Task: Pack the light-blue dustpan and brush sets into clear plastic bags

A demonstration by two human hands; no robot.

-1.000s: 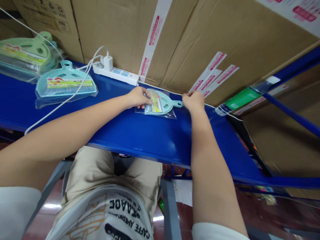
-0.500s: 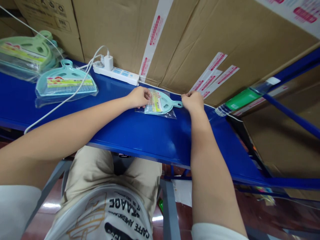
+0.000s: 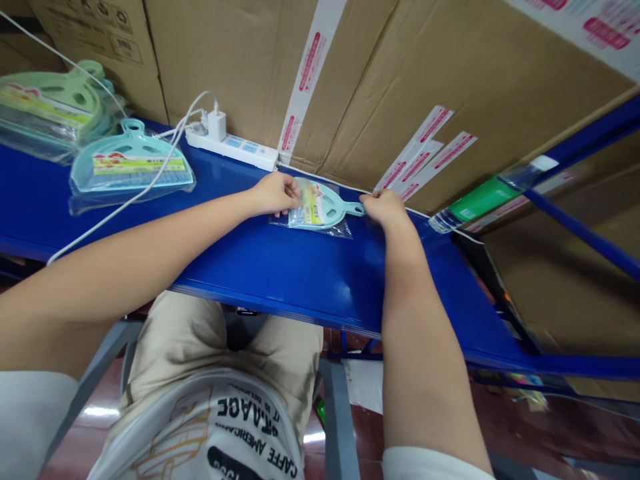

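A glossy blue metal shelf [image 3: 280,267] is running across the view, and a wall of large brown cardboard cartons [image 3: 400,80] sealed with white tape printed in red is standing right behind it. The person is sitting at the shelf with both bare arms stretched out over it.

One small pale teal plastic dustpan in a clear plastic bag [image 3: 320,208] is lying flat on the shelf near its back edge, close to the cartons, with a yellow printed label across its wide part and its handle pointing to the person's right. The left hand [image 3: 275,193] is pressing down on the wide end of the bag, fingers curled over the plastic. The right hand [image 3: 385,205] is sitting at the handle end, fingertips touching the tip of the handle or the bag's edge there; whether it is pinching or only resting on it cannot be told.

To the left on the same shelf, one larger teal dustpan in a clear bag [image 3: 131,167] is lying on its own. Further left, a stack of bagged green and teal dustpans [image 3: 50,110] is sitting at the frame edge; their number cannot be counted. One white power strip [image 3: 233,148] is lying against the cartons with one white charger plugged into it, and white cables [image 3: 115,210] are trailing from it over the larger dustpan. To the right, one flat green packet in clear wrap [image 3: 480,200] is leaning on a blue frame rail [image 3: 580,227].
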